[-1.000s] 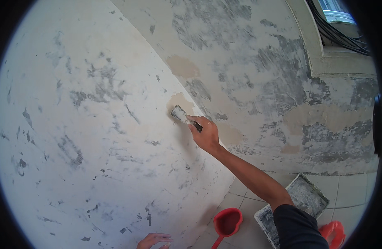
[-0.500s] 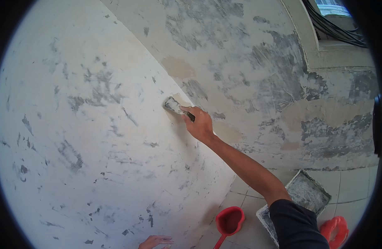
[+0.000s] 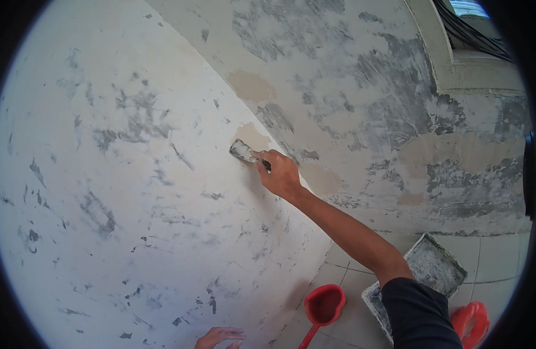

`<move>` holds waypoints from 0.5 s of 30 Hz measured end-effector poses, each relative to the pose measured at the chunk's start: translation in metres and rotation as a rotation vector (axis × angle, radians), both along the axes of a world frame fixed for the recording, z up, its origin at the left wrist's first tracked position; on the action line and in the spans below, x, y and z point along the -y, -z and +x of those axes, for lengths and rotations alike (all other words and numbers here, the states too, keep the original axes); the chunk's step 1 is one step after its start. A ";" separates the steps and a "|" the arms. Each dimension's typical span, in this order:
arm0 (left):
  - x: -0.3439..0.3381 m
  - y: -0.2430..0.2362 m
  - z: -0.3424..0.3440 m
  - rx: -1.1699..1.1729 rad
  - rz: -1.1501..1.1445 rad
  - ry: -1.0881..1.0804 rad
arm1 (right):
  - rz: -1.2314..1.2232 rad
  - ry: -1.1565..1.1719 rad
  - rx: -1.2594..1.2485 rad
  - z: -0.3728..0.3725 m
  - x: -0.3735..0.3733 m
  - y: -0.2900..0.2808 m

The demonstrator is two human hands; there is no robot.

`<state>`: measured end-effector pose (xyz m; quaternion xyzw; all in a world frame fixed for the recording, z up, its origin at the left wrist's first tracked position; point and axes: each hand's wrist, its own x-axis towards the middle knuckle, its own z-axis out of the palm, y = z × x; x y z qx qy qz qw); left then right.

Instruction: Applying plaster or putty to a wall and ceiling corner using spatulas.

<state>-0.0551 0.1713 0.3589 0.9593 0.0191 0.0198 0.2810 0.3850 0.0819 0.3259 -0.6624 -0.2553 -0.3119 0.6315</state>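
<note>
My right hand grips a putty knife, its smeared blade against the white left wall just below a fresh beige patch beside the corner. The handle is mostly hidden in my fingers. My left hand shows at the bottom edge by the same wall, fingers stretched out and partly cut off by the frame.
The adjoining mottled wall has a recess with dark cables at upper right. On the tiled floor are a smeared tray behind my arm, a red scoop and a red plastic item.
Relative to the wall, my right hand with the knife rose along the beige patch, then came back down to just below it, uncovering the patch. My left hand stays at the bottom edge.
</note>
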 end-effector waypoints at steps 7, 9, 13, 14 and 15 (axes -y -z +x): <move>-0.001 -0.001 -0.004 0.029 -0.020 -0.022 | -0.050 -0.035 -0.077 -0.002 0.022 0.044; 0.001 0.000 -0.003 0.010 -0.030 -0.024 | 0.010 0.010 -0.046 0.007 0.018 0.008; -0.001 -0.002 -0.005 -0.001 -0.018 -0.013 | -0.045 0.030 -0.025 0.010 0.002 0.000; -0.002 -0.003 -0.005 0.002 -0.012 -0.024 | -0.065 0.008 -0.026 0.008 0.001 0.020; -0.003 -0.003 -0.006 0.006 -0.006 -0.035 | -0.085 -0.015 -0.026 0.007 0.001 0.038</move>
